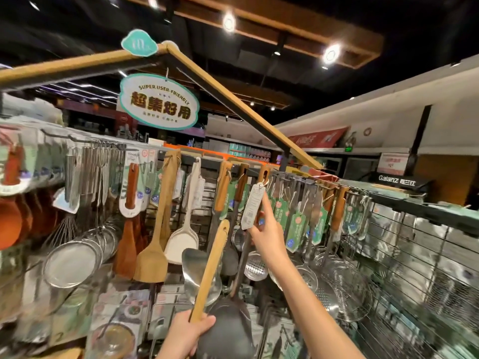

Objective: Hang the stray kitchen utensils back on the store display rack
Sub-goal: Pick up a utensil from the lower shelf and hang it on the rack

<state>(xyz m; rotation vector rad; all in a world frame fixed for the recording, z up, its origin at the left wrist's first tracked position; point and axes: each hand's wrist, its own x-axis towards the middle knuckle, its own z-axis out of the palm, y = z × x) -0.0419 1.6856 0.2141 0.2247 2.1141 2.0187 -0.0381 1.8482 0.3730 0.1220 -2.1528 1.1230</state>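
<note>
My left hand [190,331] is closed around the lower end of a light wooden utensil handle [212,268] that points up and right, hole end on top; its head is hidden below my hand. My right hand [264,230] reaches up to the display rack rail [298,174], index finger raised. It grips the shaft of a dark metal spatula [229,330] whose brown wooden handle [263,176] is up at a hook. A white price tag [252,206] dangles from that handle beside my finger.
Wooden spatulas [153,255], a white turner [182,242], steel ladles and skimmers [255,265] hang closely along the rail. Strainers [72,263] crowd the left and wire baskets [344,286] the right. A slanted wooden frame beam [241,104] and a hanging sign [158,102] are overhead.
</note>
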